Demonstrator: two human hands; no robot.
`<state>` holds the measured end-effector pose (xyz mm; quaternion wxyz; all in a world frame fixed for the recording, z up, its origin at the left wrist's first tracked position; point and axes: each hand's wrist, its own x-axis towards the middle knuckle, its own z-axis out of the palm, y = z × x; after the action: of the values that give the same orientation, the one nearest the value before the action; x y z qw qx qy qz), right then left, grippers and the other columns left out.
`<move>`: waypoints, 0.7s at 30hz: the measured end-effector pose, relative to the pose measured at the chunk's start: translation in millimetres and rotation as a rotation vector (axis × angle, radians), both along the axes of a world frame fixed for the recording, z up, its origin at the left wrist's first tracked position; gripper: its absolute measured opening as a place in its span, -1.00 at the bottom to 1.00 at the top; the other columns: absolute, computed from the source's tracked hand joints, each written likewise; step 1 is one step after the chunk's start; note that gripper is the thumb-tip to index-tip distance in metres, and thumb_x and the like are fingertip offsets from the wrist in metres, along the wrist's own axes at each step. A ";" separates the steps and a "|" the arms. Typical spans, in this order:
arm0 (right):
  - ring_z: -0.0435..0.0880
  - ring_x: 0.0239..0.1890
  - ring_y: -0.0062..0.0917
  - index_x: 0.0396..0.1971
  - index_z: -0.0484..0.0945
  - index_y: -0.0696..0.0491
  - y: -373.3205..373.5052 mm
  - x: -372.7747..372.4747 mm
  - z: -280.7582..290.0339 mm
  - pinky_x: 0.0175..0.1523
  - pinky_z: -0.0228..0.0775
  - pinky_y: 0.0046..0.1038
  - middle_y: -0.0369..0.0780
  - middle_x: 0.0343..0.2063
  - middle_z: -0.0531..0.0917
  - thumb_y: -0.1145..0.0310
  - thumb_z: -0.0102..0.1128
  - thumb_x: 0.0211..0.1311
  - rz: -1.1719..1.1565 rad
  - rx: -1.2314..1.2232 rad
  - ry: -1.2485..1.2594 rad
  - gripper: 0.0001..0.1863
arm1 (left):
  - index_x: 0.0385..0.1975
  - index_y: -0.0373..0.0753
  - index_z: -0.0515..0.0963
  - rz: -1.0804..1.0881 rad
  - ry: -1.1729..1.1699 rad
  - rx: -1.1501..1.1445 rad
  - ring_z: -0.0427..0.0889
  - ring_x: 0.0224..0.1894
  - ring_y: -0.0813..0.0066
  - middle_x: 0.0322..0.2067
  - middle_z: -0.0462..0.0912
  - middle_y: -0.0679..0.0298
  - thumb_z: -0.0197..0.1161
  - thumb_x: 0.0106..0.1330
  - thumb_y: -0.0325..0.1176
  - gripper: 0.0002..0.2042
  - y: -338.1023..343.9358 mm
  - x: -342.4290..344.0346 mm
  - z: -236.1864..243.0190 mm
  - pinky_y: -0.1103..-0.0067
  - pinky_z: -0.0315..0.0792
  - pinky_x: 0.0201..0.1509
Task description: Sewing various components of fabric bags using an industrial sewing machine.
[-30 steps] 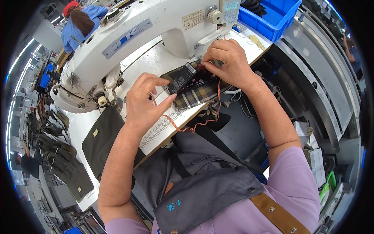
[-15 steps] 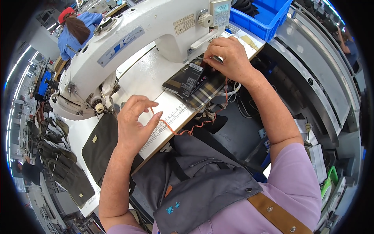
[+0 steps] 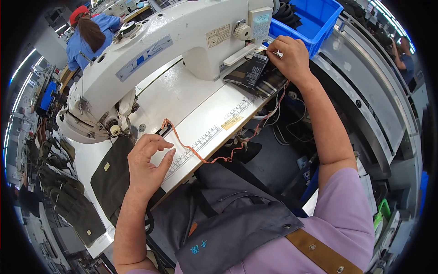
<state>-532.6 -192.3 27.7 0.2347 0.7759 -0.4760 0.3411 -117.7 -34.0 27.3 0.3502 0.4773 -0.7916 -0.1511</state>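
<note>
My left hand (image 3: 148,164) is over the table edge, thumb and forefinger apart, holding nothing. Just beyond its fingertips lies a small black tool (image 3: 163,129), perhaps thread snips, tied to an orange cord (image 3: 197,154) that trails off the table edge to the right. My right hand (image 3: 292,59) has its fingers pinched at the far right of the table, at the edge of a black printed packet (image 3: 250,72) lying on a flat plaid piece (image 3: 270,85). A small white bit shows at those fingertips. Dark green cloth (image 3: 112,176) lies left of my left hand.
A white sewing machine (image 3: 187,41) spans the white table (image 3: 182,102), which has a ruler strip (image 3: 207,139) along its near edge. A blue crate (image 3: 315,23) stands behind my right hand. Dark fabric pieces (image 3: 68,196) lie at left; a person (image 3: 89,36) in blue sits beyond.
My right hand has moved the plaid piece and packet farther right and back. My left hand has drawn nearer to me, and the black tool now shows on the table beyond it.
</note>
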 end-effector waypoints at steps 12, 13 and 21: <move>0.68 -0.28 -0.45 -0.44 0.71 -0.04 -16.4 0.9 -9.1 -0.18 0.33 -0.31 -0.39 -0.45 0.66 0.32 0.44 0.09 -0.049 -0.024 -0.139 -0.91 | -0.33 -0.32 0.69 -0.006 0.032 0.059 0.67 -0.32 0.45 -0.27 0.67 0.19 0.43 0.14 -0.54 -0.89 -1.5 3.0 -10.1 0.55 0.54 -0.17; 0.68 -0.29 -0.45 -0.43 0.71 -0.04 -16.4 -0.7 -10.8 -0.17 0.34 -0.31 -0.39 -0.45 0.66 0.32 0.44 0.10 -0.046 0.006 -0.113 -0.92 | -0.33 -0.32 0.69 -0.006 0.032 0.060 0.67 -0.32 0.45 -0.27 0.67 0.19 0.43 0.14 -0.54 -0.89 -1.5 2.2 -10.1 0.55 0.54 -0.17; 0.69 -0.35 -0.38 -0.36 0.72 0.02 -10.4 -9.2 -4.1 -0.24 0.46 -0.35 -0.32 -0.37 0.70 0.37 0.44 0.11 0.007 0.159 0.000 -0.89 | -0.34 -0.31 0.69 -0.009 0.001 0.045 0.68 -0.32 0.43 -0.29 0.68 0.19 0.43 0.16 -0.53 -0.90 1.6 4.7 -4.1 0.55 0.54 -0.18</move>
<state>-541.9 -202.7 23.5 0.1711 0.7936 -0.4990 0.3031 -113.0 -32.3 23.3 0.3388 0.4814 -0.7901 -0.1708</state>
